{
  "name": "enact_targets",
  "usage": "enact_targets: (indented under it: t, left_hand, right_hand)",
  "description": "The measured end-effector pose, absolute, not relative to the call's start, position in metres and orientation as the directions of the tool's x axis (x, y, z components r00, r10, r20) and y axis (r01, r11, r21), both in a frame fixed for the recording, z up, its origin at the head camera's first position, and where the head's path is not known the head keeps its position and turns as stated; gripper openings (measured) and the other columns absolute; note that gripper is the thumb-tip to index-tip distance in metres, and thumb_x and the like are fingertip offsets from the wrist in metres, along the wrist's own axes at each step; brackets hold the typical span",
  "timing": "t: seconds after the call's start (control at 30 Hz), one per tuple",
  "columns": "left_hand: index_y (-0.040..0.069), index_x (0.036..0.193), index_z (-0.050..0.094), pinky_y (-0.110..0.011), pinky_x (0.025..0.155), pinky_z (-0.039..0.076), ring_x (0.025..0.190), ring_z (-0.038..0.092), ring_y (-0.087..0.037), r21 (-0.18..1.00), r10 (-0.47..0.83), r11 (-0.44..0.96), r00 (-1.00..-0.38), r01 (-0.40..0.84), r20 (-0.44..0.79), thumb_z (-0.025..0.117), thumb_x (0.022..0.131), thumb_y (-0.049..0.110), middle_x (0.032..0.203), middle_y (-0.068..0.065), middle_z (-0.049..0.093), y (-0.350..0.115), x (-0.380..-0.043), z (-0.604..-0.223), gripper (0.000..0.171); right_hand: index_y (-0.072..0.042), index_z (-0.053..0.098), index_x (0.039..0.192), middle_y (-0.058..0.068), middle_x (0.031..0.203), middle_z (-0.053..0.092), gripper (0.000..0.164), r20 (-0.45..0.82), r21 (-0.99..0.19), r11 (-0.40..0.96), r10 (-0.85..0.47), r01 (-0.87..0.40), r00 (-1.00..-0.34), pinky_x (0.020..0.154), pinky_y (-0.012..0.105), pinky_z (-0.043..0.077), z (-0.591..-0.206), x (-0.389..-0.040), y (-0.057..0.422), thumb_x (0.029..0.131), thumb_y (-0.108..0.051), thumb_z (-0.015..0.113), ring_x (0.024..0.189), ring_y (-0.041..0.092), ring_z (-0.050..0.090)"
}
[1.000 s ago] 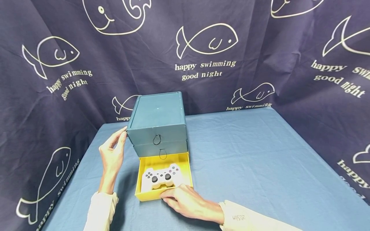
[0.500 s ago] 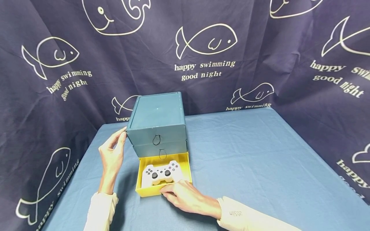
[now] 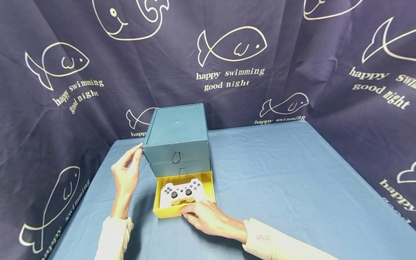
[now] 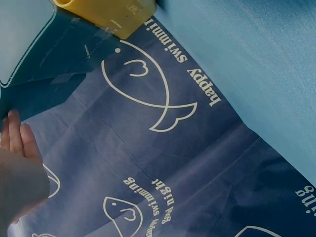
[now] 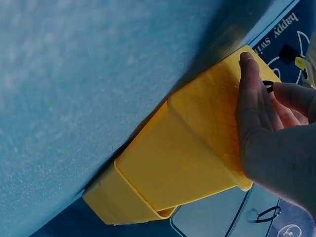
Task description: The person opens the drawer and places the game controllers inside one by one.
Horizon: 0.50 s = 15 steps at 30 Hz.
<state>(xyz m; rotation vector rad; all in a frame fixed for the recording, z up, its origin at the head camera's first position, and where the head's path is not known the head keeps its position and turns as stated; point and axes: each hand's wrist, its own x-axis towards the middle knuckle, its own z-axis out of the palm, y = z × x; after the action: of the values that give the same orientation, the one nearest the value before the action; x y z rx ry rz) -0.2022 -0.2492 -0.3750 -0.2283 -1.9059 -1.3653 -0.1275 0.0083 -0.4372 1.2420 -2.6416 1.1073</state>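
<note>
A stack of drawers has a teal upper part (image 3: pixel 177 126) and a yellow drawer (image 3: pixel 167 212) pulled partway out at the bottom. Inside that drawer lies a white game controller (image 3: pixel 181 197) with two black thumbsticks. My right hand (image 3: pixel 209 218) is at the drawer's front, pinching a black loop pull (image 5: pixel 268 84) between thumb and fingers, as the right wrist view shows. On the other side, my left hand (image 3: pixel 125 173) touches the stack's left side near its front corner. The fingers (image 4: pixel 15 136) look straight in the left wrist view. My right hand covers part of the controller's right grip.
Two teal drawers above carry black loops, an upper loop (image 3: pixel 176 157) and a lower loop (image 3: pixel 183 172). The stack stands on a blue tablecloth (image 3: pixel 276 180). A dark blue curtain (image 3: pixel 234 108) with white fish prints hangs behind and along both sides.
The yellow drawer has slid a little way inward, toward the stack, with the controller in it. My right hand has moved along with it; the left hand has stayed in place.
</note>
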Motion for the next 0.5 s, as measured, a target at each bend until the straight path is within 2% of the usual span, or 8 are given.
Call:
enact_targets:
  t: [0.17, 0.37, 0.5]
  left_hand:
    - [0.008, 0.124, 0.076, -0.018, 0.091, 0.051, 0.096, 0.069, 0.002, 0.729, -0.278, 0.411, -0.687, 0.547, 0.672, 0.069, 0.099, 0.002, 0.114, -0.012, 0.076, -0.2479, -0.2021, -0.3747, 0.027]
    - [0.007, 0.124, 0.076, -0.018, 0.09, 0.051, 0.094, 0.07, 0.0, 0.727, -0.281, 0.413, -0.683, 0.548, 0.675, 0.069, 0.1, 0.005, 0.114, -0.013, 0.076, -0.2484, -0.2024, -0.3754, 0.026]
    - [0.007, 0.124, 0.076, -0.018, 0.09, 0.051, 0.097, 0.071, -0.005, 0.73, -0.284, 0.416, -0.686, 0.542, 0.67, 0.07, 0.099, 0.006, 0.114, -0.012, 0.076, -0.2484, -0.2024, -0.3763, 0.026]
  right_hand:
    - [-0.013, 0.079, 0.102, -0.008, 0.091, 0.072, 0.014, 0.289, -0.604, 0.43, -0.667, -0.671, -0.687, 0.062, 0.013, 0.041, -0.4357, -0.1304, 0.0089, 0.099, -0.007, 0.066, 0.067, -0.004, 0.048]
    - [-0.012, 0.08, 0.113, -0.009, 0.107, 0.076, 0.019, 0.267, -0.619, 0.441, -0.661, -0.65, -0.702, 0.078, 0.017, 0.05, -0.4353, -0.1316, 0.0087, 0.101, -0.009, 0.066, 0.086, -0.006, 0.058]
    - [-0.013, 0.08, 0.112, -0.01, 0.106, 0.075, 0.019, 0.261, -0.616, 0.451, -0.658, -0.646, -0.707, 0.079, 0.017, 0.05, -0.435, -0.1321, 0.0087, 0.101, -0.009, 0.066, 0.086, -0.005, 0.058]
